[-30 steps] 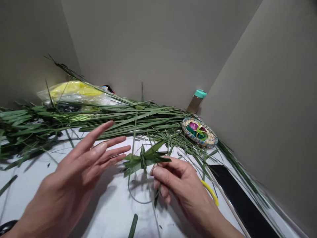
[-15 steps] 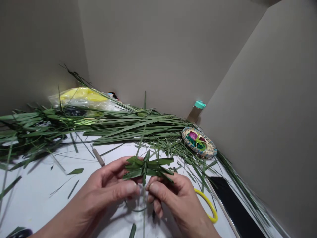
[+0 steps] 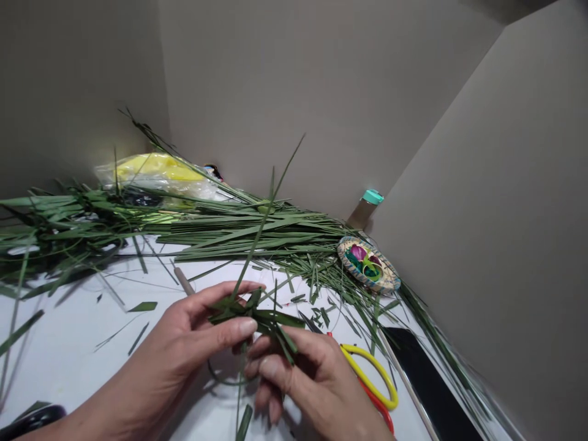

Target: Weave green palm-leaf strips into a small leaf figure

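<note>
A small woven piece of green leaf strips (image 3: 250, 312), with cut ends fanning out to its sides, is pinched between the thumb and fingers of my left hand (image 3: 206, 331). One long strip rises from it towards the wall and a narrow one hangs below. My right hand (image 3: 303, 373) is closed just below and to the right, its curled fingers at a thin looping leaf strip (image 3: 223, 381); its exact grip is partly hidden. Some leaf ends lie across its index finger. Beside the right hand are scissors (image 3: 390, 392) with yellow and red handles.
Long green leaves (image 3: 239, 233) are heaped along the back. A wooden-handled tool (image 3: 184, 282) lies left of centre. To the right are a woven dish (image 3: 390, 278), a teal-lidded bottle (image 3: 362, 211) and a black phone-like slab (image 3: 427, 380). Leaf scraps litter the white table (image 3: 87, 367).
The woven leaf piece has tilted and shifted slightly left, its long strip now leaning right. My right hand has moved a little down and left, uncovering more of the scissors.
</note>
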Action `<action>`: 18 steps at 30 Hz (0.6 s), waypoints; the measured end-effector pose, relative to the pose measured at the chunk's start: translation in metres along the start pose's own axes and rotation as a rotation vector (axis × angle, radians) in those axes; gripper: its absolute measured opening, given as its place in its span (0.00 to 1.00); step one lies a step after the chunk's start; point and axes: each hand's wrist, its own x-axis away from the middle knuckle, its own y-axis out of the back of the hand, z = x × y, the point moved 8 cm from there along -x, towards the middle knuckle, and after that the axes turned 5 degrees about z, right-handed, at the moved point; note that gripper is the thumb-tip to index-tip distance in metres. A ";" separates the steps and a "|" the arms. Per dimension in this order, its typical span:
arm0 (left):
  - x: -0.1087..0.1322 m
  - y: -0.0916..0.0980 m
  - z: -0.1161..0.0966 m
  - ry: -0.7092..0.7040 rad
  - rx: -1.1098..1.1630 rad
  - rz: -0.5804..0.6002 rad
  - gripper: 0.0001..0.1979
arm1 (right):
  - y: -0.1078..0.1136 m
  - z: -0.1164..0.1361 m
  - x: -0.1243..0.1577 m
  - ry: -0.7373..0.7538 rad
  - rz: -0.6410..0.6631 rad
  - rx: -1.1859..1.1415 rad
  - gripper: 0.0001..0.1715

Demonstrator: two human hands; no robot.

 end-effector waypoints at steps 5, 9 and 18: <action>0.004 0.009 -0.002 0.007 -0.019 -0.035 0.29 | 0.000 -0.001 -0.001 -0.006 -0.016 0.065 0.21; 0.005 0.013 -0.004 -0.002 -0.026 -0.039 0.22 | 0.006 0.003 0.001 0.028 -0.069 0.152 0.19; 0.010 0.015 -0.026 -0.101 -0.068 -0.063 0.15 | 0.041 0.086 0.022 0.319 -0.373 0.396 0.14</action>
